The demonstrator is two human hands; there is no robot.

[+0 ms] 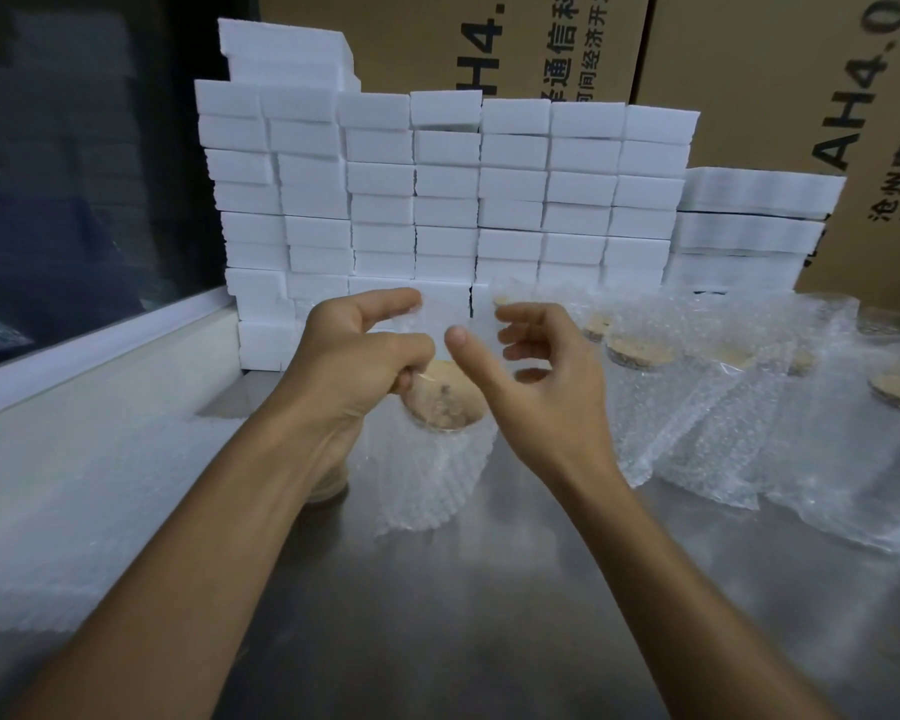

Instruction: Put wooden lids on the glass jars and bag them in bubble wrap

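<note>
Bagging stage, one jar in hand. Your left hand (357, 350) pinches the upper edge of a bubble-wrap bag (432, 470), its fingers curled on the film. Your right hand (531, 366) is beside the bag's mouth with fingers loosely bent and the thumb out; whether it grips the clear film cannot be told. Inside the bag, just below and between your hands, sits a jar (445, 407) with its wooden lid (442, 394) already on; the glass itself is hard to make out through the wrap.

Done so far: to your right on the steel table (489, 615) lie several bagged jars (645, 356), their lids showing through the bubble wrap. A stack of flat bags (74, 485) lies at your left, so more jars probably remain, though no bare jar is in view. Behind stand white foam blocks (437, 200) and cardboard boxes (749, 70). For this jar, the lidding appears complete; what seems left is settling it fully and closing the bag.
</note>
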